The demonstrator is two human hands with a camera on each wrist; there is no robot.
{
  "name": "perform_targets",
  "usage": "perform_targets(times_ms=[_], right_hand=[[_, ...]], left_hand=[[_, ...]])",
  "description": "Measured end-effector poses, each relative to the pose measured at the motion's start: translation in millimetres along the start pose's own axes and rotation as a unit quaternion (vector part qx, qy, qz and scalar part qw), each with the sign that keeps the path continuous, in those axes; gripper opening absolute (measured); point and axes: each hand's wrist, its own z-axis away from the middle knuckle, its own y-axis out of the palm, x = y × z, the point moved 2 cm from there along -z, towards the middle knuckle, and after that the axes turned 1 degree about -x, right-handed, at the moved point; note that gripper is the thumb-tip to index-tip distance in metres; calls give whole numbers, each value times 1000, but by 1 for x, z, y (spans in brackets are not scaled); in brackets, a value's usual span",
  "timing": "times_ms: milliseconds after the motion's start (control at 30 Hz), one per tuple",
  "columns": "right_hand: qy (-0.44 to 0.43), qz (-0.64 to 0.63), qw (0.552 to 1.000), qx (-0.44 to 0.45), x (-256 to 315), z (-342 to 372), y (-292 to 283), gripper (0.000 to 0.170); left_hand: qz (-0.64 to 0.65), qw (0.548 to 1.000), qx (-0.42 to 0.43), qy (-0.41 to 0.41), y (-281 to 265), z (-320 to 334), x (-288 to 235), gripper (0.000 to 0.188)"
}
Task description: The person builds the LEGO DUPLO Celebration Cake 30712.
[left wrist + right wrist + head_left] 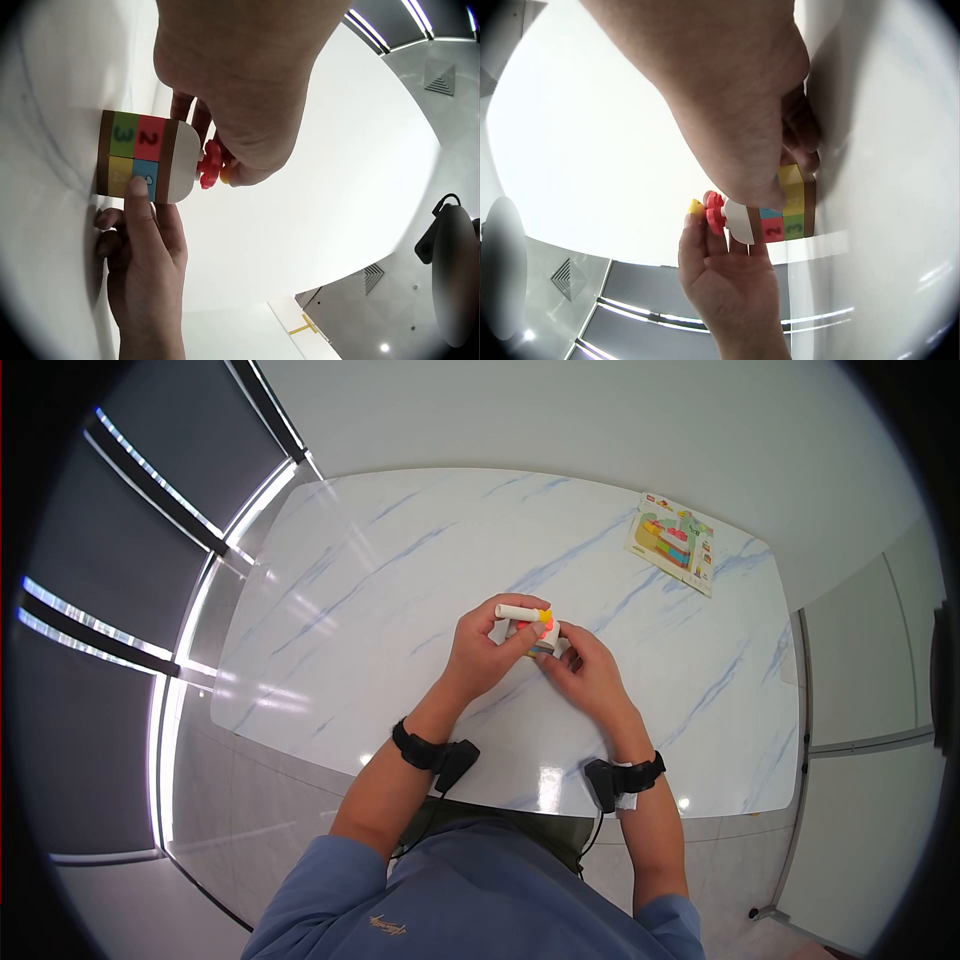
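A small toy-brick cake (142,157) stands on the table, with brown layers, numbered blocks in green, red, yellow and blue, and a rounded white top. Red flower-shaped pieces (715,214) sit on that white top. Over them, my left hand (483,650) pinches a white toy candle (517,613) by its yellow end (544,616) between thumb and forefinger; the candle lies sideways, pointing left. My right hand (590,675) grips the cake's near right side, its thumb (139,196) pressed on the blue block. The right fingers behind the cake are partly hidden.
A printed toy-brick booklet (675,543) lies at the table's far right. The glossy white marbled table (400,560) spreads around the hands. Each wrist wears a black strap with a camera (457,765). Blinds stand to the left.
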Motion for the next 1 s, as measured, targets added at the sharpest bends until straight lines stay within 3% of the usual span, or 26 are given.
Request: perform_targets(times_ms=[1000], right_hand=[[-2, -7, 1000, -1, 0, 0, 1, 46]], left_hand=[[-2, 1000, 0, 3, 0, 2, 0, 21]])
